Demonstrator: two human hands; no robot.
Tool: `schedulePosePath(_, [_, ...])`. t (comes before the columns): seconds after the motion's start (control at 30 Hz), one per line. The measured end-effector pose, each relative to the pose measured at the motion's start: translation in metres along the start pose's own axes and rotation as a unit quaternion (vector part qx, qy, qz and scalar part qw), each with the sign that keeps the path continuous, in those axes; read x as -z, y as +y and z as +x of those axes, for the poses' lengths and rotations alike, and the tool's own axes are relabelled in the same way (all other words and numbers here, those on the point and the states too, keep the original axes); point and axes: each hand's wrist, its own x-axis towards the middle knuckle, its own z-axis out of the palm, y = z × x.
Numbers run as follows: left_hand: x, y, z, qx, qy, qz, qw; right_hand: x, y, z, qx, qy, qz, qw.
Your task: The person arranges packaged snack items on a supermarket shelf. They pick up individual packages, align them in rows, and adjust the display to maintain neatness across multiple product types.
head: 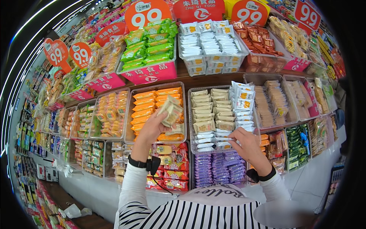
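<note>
My left hand (154,126) grips a few beige snack packets (170,112) above a clear plastic bin (184,114) of orange packets (142,110). Another beige packet lies just below them, over the orange ones. My right hand (247,141) is at the lower right of the middle bin (191,126), its fingertips at the white packets (221,139); whether it grips one cannot be told. In that bin, rows of beige packets (203,111) fill the left and centre. White packets (243,98) stand in a column on the right and lie along the front.
Purple packets (220,169) fill a bin nearest my body, with red packets (176,174) to their left. Behind stand raised bins of green packets (160,48), white packets (208,43) and brown-red packets (257,40), with price signs (148,14) above. A bin of tan packets (270,100) adjoins at right.
</note>
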Motion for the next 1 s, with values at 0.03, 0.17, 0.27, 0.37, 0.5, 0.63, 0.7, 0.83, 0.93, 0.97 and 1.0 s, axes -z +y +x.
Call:
schedulePosePath(0.03, [-0.016, 0.003, -0.009, 0.011, -0.041, -0.024, 0.999, -0.002, -0.002, 0.001, -0.01, -0.001, 0.02, 1.0])
schedulePosePath(0.17, [-0.06, -0.009, -0.025, 0.066, -0.113, 0.06, 0.99, -0.015, -0.024, 0.015, 0.014, 0.058, 0.077, 0.995])
schedulePosePath(0.27, [-0.09, -0.018, -0.028, 0.095, -0.143, 0.1, 0.98, -0.016, -0.044, 0.027, 0.082, 0.101, 0.044, 0.99])
schedulePosePath(0.37, [-0.102, -0.036, -0.025, 0.107, -0.167, 0.073, 0.977, -0.023, -0.039, 0.023, 0.021, 0.019, 0.064, 0.998])
schedulePosePath(0.5, [-0.111, -0.059, -0.023, 0.084, -0.125, 0.137, 0.979, -0.025, -0.027, 0.015, -0.016, -0.037, 0.09, 0.995])
schedulePosePath(0.63, [-0.106, -0.071, -0.018, -0.244, -0.085, 0.435, 0.863, -0.025, -0.018, 0.003, -0.047, -0.06, 0.088, 0.993])
schedulePosePath(0.7, [-0.108, -0.063, -0.022, -0.24, -0.068, 0.469, 0.847, -0.022, -0.012, -0.001, -0.064, -0.072, 0.088, 0.991])
schedulePosePath(0.83, [-0.108, -0.055, -0.018, -0.274, -0.001, 0.57, 0.774, -0.011, 0.001, -0.002, -0.076, -0.04, 0.066, 0.994])
schedulePosePath(0.93, [-0.1, -0.06, -0.012, -0.277, 0.049, 0.593, 0.755, -0.01, 0.016, 0.007, -0.095, -0.013, 0.041, 0.995])
schedulePosePath(0.97, [-0.098, -0.065, -0.007, -0.287, 0.053, 0.583, 0.758, -0.012, 0.02, 0.01, -0.079, 0.0, 0.025, 0.997])
schedulePosePath(1.0, [-0.096, -0.07, -0.001, -0.299, 0.057, 0.573, 0.761, -0.013, 0.024, 0.014, -0.063, 0.015, 0.007, 0.998])
